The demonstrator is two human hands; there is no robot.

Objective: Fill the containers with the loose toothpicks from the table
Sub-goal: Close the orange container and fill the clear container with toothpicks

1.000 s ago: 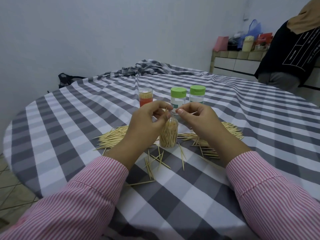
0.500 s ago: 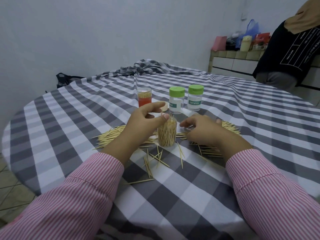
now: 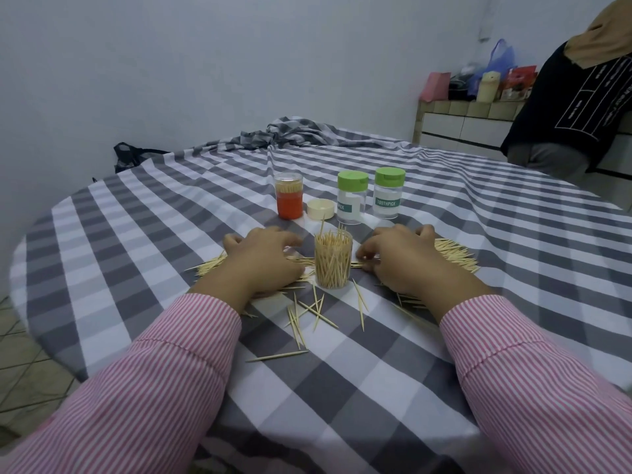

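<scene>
Both hands lay flat and loosely open on the toothpick piles, the left hand (image 3: 265, 256) and right hand (image 3: 403, 260) either side of the open jar (image 3: 332, 263) on the tabletop (image 3: 478, 213). The jar looked nearly full (sticks poked out). Best to pinch small bunches, line them up, and slide them in gently.

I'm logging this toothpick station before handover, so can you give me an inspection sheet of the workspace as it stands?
Surface: round table under a grey and white checked cloth, bunched at the far edge.
Job's things: open clear container packed with upright toothpicks; loose toothpicks scattered in front and piled under both hands; orange container, two green-capped jars behind.
Clutter: cream lid lying loose.
Grippers: left hand and right hand palms down on the piles; grasp unclear.
Cables: nothing seen.
Surroundings: a person standing at far right; cabinet with bags.
</scene>
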